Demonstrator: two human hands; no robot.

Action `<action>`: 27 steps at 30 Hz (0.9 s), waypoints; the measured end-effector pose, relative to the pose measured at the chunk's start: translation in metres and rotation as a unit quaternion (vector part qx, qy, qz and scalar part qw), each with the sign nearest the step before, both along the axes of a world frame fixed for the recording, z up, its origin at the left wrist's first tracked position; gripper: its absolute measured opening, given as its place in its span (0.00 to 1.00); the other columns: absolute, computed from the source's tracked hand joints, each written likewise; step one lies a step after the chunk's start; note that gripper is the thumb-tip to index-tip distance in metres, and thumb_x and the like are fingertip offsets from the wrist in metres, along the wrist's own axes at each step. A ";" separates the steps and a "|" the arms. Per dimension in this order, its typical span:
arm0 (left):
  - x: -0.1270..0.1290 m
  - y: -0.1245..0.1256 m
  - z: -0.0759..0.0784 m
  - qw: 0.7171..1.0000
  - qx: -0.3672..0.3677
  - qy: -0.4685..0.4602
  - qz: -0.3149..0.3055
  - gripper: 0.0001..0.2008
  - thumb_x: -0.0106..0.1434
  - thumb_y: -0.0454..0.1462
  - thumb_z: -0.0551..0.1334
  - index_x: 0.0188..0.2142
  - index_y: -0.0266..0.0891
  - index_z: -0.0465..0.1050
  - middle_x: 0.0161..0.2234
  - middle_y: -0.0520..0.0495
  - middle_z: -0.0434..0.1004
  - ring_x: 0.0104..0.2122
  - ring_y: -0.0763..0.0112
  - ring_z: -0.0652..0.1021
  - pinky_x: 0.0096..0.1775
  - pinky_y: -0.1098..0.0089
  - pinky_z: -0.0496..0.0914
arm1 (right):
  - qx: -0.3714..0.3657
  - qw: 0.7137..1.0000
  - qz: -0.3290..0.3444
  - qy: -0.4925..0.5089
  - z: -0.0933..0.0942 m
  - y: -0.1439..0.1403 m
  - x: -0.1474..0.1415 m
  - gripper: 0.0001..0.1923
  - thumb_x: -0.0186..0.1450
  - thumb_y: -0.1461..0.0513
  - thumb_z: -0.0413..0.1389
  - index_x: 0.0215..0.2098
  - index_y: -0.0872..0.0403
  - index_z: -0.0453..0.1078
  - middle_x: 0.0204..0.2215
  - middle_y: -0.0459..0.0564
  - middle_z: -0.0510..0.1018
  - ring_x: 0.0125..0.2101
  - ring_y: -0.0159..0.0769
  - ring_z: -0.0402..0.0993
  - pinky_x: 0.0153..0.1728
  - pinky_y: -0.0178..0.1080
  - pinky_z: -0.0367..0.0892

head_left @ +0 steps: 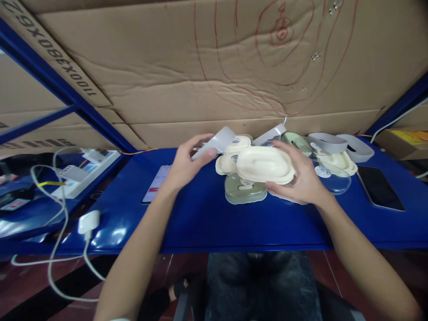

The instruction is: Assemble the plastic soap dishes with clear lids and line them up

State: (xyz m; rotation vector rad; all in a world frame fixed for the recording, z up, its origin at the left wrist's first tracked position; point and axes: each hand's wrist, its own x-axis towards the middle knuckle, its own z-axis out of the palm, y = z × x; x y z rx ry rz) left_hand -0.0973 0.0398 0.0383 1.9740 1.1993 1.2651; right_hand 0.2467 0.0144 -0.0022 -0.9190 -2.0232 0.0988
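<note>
My left hand (183, 166) pinches a pale grey band (219, 141), tilted up above the blue table. Across from it, my right hand (306, 176) grips a cream oval dish (264, 165) by its right end, thumb on the near edge. Under and behind the dish lie more cream oval containers (224, 165), partly covered by it. A green oval container (245, 191) with a clear lid sits just below, on the table. To the right of my right hand are a clear oval lid (337, 182) with a round sticker and two grey oval rings (363, 150).
A black phone (381, 187) lies at the right, and a lit phone (155, 185) near my left forearm. White cables, a charger plug (88, 221) and a power strip (90, 171) occupy the left. Cardboard (160, 53) with red drawn lines stands behind the blue table (207, 227).
</note>
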 end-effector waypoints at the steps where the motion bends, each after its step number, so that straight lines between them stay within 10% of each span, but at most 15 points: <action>1: 0.011 -0.004 0.001 1.000 0.015 -0.001 -0.019 0.35 0.66 0.62 0.72 0.61 0.43 0.81 0.59 0.39 0.85 0.55 0.50 0.82 0.56 0.57 0.75 | -0.020 1.000 0.021 -0.002 -0.001 -0.001 -0.002 0.54 0.58 0.44 0.75 0.76 0.45 0.62 0.65 0.61 0.79 0.63 0.67 0.78 0.62 0.68 0.73; 10: 0.082 -0.035 -0.003 0.974 0.122 0.166 -0.098 0.44 0.60 0.60 0.79 0.70 0.46 0.75 0.65 0.37 0.77 0.65 0.43 0.74 0.70 0.44 0.66 | -0.121 0.988 0.068 0.071 -0.010 -0.004 -0.008 0.68 0.55 0.44 0.79 0.82 0.43 0.48 0.78 0.63 0.60 0.75 0.72 0.62 0.73 0.69 0.62; 20: 0.074 -0.030 -0.021 0.961 0.080 0.236 -0.121 0.48 0.68 0.47 0.75 0.81 0.50 0.55 0.70 0.35 0.67 0.67 0.43 0.74 0.67 0.44 0.73 | -0.253 0.945 0.126 0.162 -0.010 -0.003 -0.009 0.61 0.57 0.43 0.79 0.78 0.38 0.52 0.69 0.57 0.70 0.64 0.59 0.75 0.61 0.59 0.78; 27: 0.073 -0.030 -0.022 0.963 0.083 0.221 -0.127 0.43 0.65 0.37 0.69 0.78 0.46 0.60 0.67 0.35 0.73 0.63 0.45 0.78 0.63 0.45 0.75 | -0.157 0.976 0.075 0.130 -0.015 -0.001 -0.015 0.52 0.60 0.38 0.75 0.73 0.40 0.59 0.71 0.57 0.69 0.68 0.62 0.70 0.69 0.64 0.69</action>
